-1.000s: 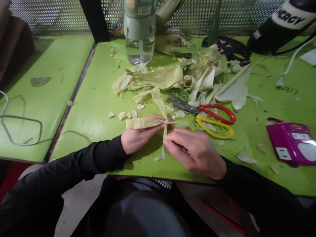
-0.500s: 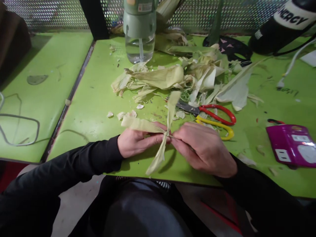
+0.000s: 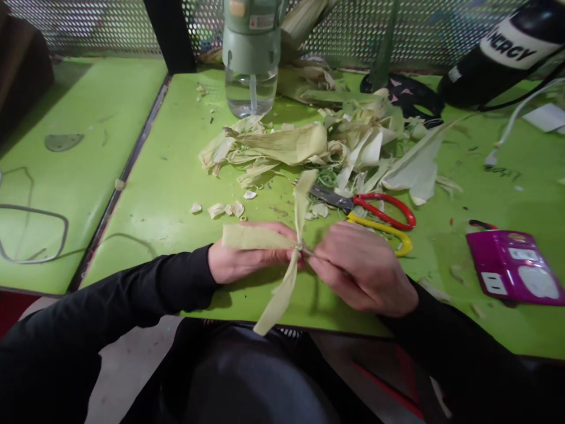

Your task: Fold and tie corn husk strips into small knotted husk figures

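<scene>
My left hand [image 3: 247, 259] pinches a folded pale corn husk piece [image 3: 253, 237] just above the green table's near edge. A second husk strip [image 3: 286, 282] is tied round it at a knot; one end sticks up toward the scissors and the other hangs down over the table edge. My right hand [image 3: 364, 268] is closed at the knot, its fingertips pinching the tie from the right. Both sleeves are black.
Red and yellow handled scissors [image 3: 375, 217] lie just beyond my right hand. A heap of corn husks [image 3: 335, 144] fills the table's middle back, with a green-lidded water bottle [image 3: 251, 56] behind. A purple power strip [image 3: 514, 274] lies right. The green table [image 3: 163, 194] has husk scraps scattered.
The tying strip has swung from lying up and left to standing upright, and its lower end has lengthened, hanging past the table edge. Both hands stayed at the knot.
</scene>
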